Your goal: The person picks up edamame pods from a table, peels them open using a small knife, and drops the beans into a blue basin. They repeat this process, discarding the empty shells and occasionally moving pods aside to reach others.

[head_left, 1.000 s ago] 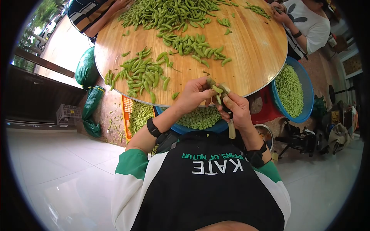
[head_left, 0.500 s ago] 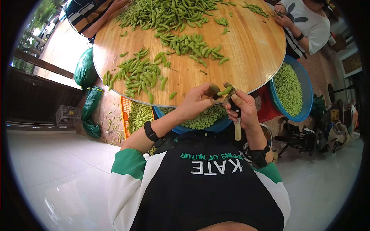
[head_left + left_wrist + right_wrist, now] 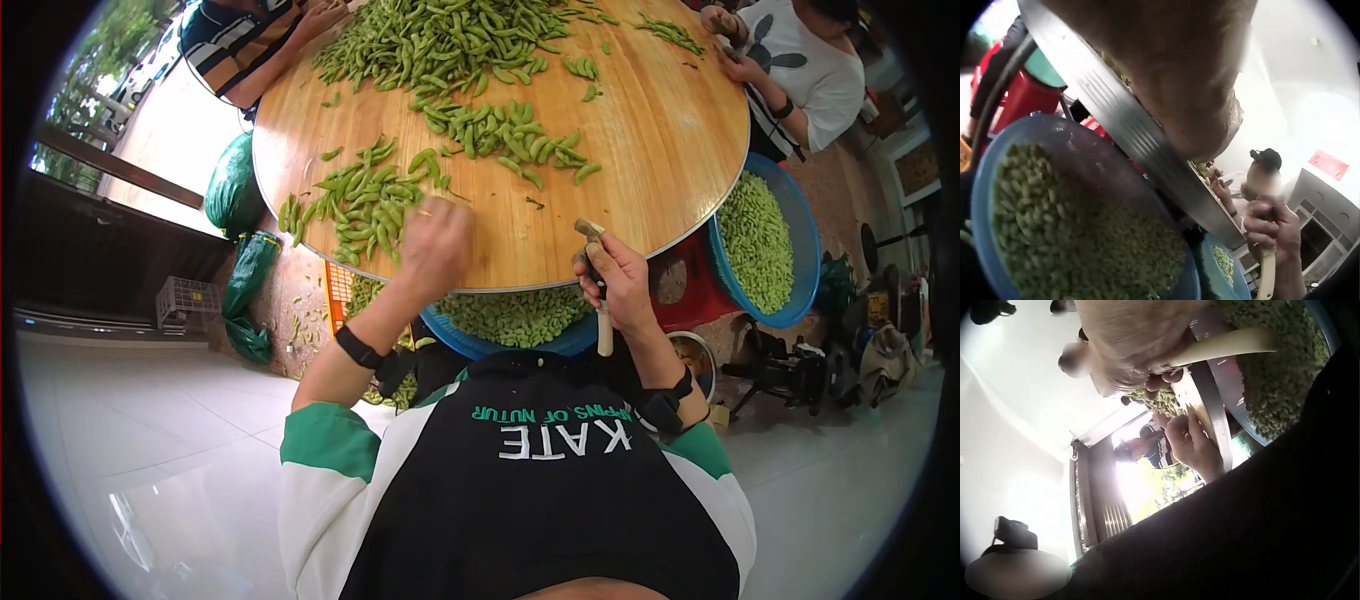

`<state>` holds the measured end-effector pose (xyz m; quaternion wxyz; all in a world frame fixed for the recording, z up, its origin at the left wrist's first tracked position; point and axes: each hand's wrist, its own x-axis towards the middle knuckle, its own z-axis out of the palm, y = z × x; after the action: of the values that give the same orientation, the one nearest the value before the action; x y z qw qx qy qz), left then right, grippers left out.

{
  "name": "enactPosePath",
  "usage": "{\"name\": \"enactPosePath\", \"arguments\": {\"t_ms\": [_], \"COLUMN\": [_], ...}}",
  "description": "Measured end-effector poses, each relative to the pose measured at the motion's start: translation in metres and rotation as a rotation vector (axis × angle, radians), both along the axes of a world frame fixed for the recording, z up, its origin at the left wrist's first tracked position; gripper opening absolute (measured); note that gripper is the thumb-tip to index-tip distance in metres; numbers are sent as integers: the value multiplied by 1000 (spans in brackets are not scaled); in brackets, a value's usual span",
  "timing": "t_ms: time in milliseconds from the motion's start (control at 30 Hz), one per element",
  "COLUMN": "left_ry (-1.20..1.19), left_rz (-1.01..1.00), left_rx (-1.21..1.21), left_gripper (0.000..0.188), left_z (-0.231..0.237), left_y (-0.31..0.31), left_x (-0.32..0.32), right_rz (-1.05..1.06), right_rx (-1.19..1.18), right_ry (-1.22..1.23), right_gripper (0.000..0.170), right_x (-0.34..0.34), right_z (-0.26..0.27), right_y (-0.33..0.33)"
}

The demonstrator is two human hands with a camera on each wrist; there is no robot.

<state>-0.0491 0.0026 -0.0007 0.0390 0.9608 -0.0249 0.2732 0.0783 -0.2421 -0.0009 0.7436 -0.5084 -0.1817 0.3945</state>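
The pods (image 3: 370, 210) are lying on the counter (image 3: 640, 150), just left of the left hand (image 3: 437, 245), the nearer one, their long axes pointing mixed ways; whether it is curling round anything I cannot tell, while the right hand (image 3: 620, 282) is gripping a tool (image 3: 604, 335)
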Motion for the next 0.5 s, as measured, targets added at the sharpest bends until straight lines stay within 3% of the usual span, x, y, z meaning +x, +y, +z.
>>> {"name": "enactPosePath", "arguments": {"t_ms": [67, 200, 267, 367, 500], "left_ry": [18, -73, -72, 39, 69], "left_rz": [449, 392, 49, 91, 97], "left_rx": [211, 225, -215, -98, -147], "left_gripper": [20, 20, 19, 22, 20], "left_z": [5, 25, 17, 3, -1], "left_y": [23, 26, 12, 5, 10], "left_x": [2, 25, 52, 83, 92], "right_rz": [-25, -61, -64, -72, -92], "right_rx": [9, 0, -25, -45, -32], "right_ry": [7, -25, -31, -44, -7], "right_gripper": [33, 32, 30, 29, 29], "right_x": [4, 4, 1, 1, 0], "right_z": [-3, -4, -3, -2, -1], "right_y": [0, 5, 6, 6, 5]}}
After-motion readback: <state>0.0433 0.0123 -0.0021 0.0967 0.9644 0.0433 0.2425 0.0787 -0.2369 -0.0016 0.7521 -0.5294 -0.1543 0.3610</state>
